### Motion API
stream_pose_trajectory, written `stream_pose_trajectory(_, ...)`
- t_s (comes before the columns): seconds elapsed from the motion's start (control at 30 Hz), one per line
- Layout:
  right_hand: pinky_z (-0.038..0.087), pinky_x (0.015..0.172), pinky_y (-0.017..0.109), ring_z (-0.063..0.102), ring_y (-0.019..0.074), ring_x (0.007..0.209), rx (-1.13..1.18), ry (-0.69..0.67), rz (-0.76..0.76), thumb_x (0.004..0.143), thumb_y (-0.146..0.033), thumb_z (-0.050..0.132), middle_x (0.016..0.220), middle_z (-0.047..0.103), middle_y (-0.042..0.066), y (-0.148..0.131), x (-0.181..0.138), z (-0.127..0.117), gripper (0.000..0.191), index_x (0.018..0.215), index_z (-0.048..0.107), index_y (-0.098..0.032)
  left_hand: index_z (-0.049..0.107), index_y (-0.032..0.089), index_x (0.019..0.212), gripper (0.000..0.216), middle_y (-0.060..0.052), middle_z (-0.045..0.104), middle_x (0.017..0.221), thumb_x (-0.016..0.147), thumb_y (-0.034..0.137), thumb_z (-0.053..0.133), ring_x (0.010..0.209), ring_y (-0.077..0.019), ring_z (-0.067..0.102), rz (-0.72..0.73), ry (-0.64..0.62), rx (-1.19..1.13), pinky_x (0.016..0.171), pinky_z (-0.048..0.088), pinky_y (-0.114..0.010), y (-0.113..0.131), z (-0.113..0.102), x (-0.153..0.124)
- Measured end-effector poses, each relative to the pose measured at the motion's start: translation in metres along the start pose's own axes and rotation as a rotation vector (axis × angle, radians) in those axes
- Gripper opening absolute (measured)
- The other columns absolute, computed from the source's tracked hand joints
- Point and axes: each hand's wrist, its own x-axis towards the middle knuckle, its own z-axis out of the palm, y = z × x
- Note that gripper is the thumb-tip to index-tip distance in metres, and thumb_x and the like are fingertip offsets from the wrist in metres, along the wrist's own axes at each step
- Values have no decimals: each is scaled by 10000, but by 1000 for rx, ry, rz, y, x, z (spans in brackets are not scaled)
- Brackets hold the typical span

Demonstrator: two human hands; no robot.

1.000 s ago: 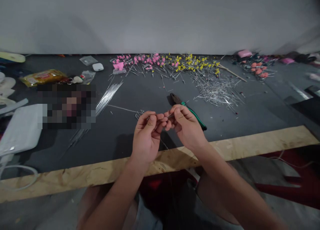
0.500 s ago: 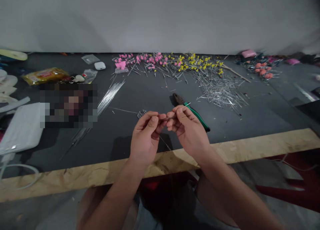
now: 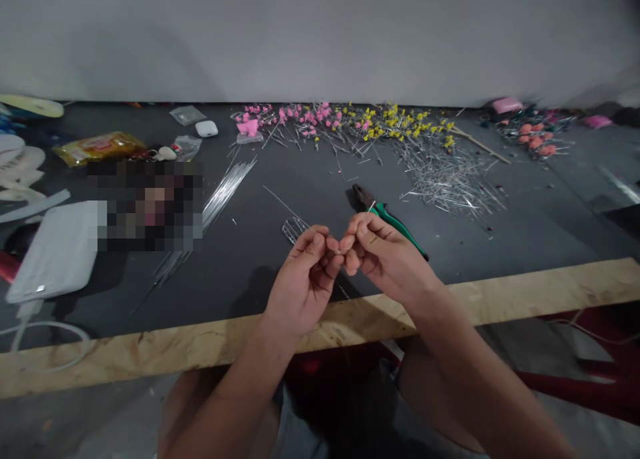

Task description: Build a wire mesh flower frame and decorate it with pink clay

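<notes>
My left hand [image 3: 303, 282] is closed in a pinch, its thumb pressed against the fingers on thin silvery wire. A looped wire piece [image 3: 294, 229] shows just beyond its fingertips, with a long straight end pointing away to the upper left. My right hand [image 3: 393, 254] touches the left fingertips and pinches a thin wire [image 3: 371, 207], whose tip sticks up past the thumb. Where the wires meet is mostly covered by fingers. Pliers [image 3: 395, 226] with green handles lie on the table right behind my right hand.
Behind the hands lie pink-tipped wires [image 3: 315, 116], yellow-tipped wires [image 3: 400, 122] and a pile of cut wires [image 3: 450, 186]. Long straight wires [image 3: 225, 192] lie to the left, near a white power bank [image 3: 57, 252] with its cable. The table's wooden edge [image 3: 200, 346] runs in front.
The looped wire piece has turned, so its long end now slants up and away instead of lying nearly level. Both hands have tilted slightly, still pinching. The view has shifted a little.
</notes>
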Motion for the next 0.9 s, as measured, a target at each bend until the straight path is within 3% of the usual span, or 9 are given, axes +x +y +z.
stream_pose_trajectory(0.13, 554, 643, 220, 642, 76, 633, 16, 148, -105, 851, -327, 628, 826, 701, -30, 9, 3, 1, 95, 840, 641, -234, 657, 230, 822, 60, 39, 708, 775, 795, 258, 702, 742, -75, 681, 231, 50, 100, 726, 568, -170, -3, -3, 6)
stream_pose_trajectory(0.37, 529, 550, 216, 654, 93, 640, -65, 387, -187, 784, -328, 694, 846, 694, -6, 17, 5, 5, 150, 783, 621, -197, 691, 202, 857, 59, -8, 720, 825, 807, 233, 686, 776, -121, 681, 658, 63, 431, 741, 567, -264, -4, -1, 10)
stream_pose_trajectory(0.53, 525, 610, 295, 641, 137, 697, -422, 521, -220, 800, -420, 622, 907, 668, 38, -13, 22, -39, 256, 911, 619, -190, 699, 186, 890, 111, -20, 691, 737, 797, 244, 683, 677, -121, 645, 482, 37, 517, 626, 539, -244, 0, 1, 11)
stream_pose_trajectory(0.6, 506, 791, 364, 619, 210, 978, -755, 693, -292, 722, -339, 704, 1067, 649, 86, -33, 29, -67, 391, 1068, 613, -181, 708, 185, 868, 96, -20, 673, 695, 792, 233, 675, 629, -114, 616, 397, 12, 557, 574, 509, -231, 0, 2, 11)
stream_pose_trajectory(0.63, 476, 852, 399, 571, 244, 1090, -868, 856, -366, 691, -313, 723, 1153, 617, 106, -41, 31, -79, 501, 1154, 582, -183, 714, 188, 859, 91, -17, 661, 670, 795, 230, 665, 604, -110, 598, 371, -2, 591, 552, 492, -226, 0, 2, 10)
stream_pose_trajectory(0.67, 463, 863, 411, 551, 256, 1126, -901, 919, -393, 701, -306, 713, 1188, 601, 116, -49, 31, -86, 558, 1221, 548, -189, 718, 191, 859, 98, -15, 649, 650, 802, 231, 650, 587, -109, 583, 347, -19, 635, 536, 476, -224, 0, 3, 9)
stream_pose_trajectory(0.73, 479, 775, 368, 605, 222, 986, -836, 800, -384, 779, -358, 636, 1062, 642, 93, -55, 24, -88, 436, 1184, 586, -201, 722, 201, 877, 131, -8, 629, 627, 821, 246, 613, 575, -109, 564, 302, -70, 769, 529, 451, -224, 0, 6, 5)
stream_pose_trajectory(0.83, 464, 634, 285, 601, 146, 742, -668, 269, -101, 789, -450, 639, 905, 660, 41, -44, 7, -64, 373, 1081, 657, -219, 712, 200, 868, 176, 10, 614, 636, 853, 284, 559, 588, -104, 542, 231, -200, 1098, 548, 414, -223, -1, 12, -3)
stream_pose_trajectory(0.9, 462, 629, 255, 578, 113, 696, -599, 28, 1, 784, -417, 667, 856, 650, 10, -30, -3, -43, 337, 1071, 670, -241, 698, 186, 813, 210, 33, 578, 603, 872, 283, 521, 545, -88, 489, 208, -283, 1305, 531, 369, -218, -1, 14, -7)
